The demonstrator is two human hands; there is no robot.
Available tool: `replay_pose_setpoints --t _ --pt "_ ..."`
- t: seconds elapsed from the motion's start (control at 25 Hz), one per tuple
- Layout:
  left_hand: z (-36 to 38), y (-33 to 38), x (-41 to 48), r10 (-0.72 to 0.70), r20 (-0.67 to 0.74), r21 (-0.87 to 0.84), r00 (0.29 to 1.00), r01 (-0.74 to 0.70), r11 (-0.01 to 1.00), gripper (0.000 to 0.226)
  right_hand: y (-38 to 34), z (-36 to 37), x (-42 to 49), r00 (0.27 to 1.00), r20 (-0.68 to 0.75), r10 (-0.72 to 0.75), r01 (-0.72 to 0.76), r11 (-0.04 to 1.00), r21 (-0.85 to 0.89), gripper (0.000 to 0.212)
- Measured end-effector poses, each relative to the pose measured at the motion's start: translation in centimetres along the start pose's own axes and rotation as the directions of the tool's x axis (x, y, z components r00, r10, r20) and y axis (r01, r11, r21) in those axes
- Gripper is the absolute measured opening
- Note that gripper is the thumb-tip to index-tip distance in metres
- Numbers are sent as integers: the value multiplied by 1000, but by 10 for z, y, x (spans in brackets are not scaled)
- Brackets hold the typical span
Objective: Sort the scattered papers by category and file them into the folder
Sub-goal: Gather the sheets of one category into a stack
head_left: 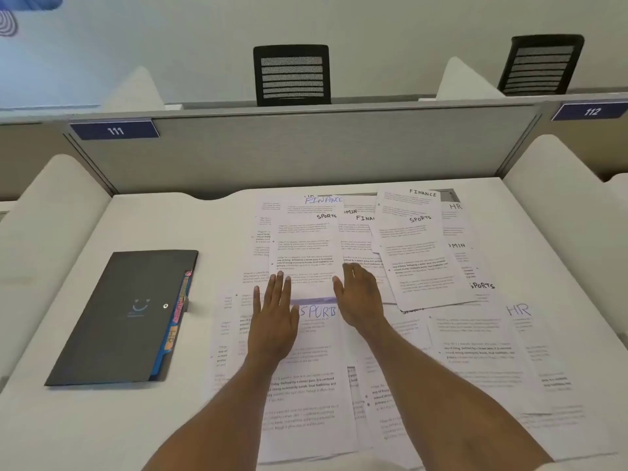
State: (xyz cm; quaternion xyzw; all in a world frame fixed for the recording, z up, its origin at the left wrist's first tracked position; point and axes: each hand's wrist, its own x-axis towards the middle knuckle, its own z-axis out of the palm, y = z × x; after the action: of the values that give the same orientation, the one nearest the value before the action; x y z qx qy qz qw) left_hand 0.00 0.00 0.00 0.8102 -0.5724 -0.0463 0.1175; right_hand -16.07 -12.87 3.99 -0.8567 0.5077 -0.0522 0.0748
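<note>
Papers scattered right of the closed folder.
Left hand and right hand press flat on them, open, gripping nothing. Risk: overlapped papers drag together, mixing SPORTS with FINANCE.

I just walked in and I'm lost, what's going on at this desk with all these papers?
A person is sorting printed sheets hand-labelled FINANCE, SPORTS, HR and ADMIN, spread overlapping across the desk. Their left grip, a bare hand, lies flat on the papers with straight fingers; the right grip rests at the edge of a SPORTS sheet lying between them. The dark folder lies closed to the left, coloured tabs showing. No sorted piles are visible yet.
</note>
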Motion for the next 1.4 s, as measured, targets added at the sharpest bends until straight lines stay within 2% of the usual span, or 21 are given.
replay_pose_setpoints --t 0.2,0.4,0.64,0.96,1.12,1.28,1.4 --pt "18 1 28 12 158 -86 987 1 996 62 -5 0 43 982 118 149 -177 941 287 47" --pt "37 -1 34 -10 325 -102 946 46 994 63 -12 6 73 930 264 254 -343 858 382 53" --pt "40 -4 37 1 308 -72 951 23 997 63 -22 21 83 878 312 362 -462 811 359 47" --pt "30 2 38 -20 359 -72 933 49 996 63 -26 17 72 841 201 503 -532 699 478 34" --pt "11 13 46 -109 298 -133 948 154 979 60 -19 7 60 830 192 524 -519 597 612 32" --pt "-15 15 64 -222 198 -268 955 271 924 60 2 -6 46 875 162 455 -421 553 719 29" --pt "-30 16 71 -312 159 -361 937 349 865 60 23 -14 30 875 191 444 -415 486 769 24"
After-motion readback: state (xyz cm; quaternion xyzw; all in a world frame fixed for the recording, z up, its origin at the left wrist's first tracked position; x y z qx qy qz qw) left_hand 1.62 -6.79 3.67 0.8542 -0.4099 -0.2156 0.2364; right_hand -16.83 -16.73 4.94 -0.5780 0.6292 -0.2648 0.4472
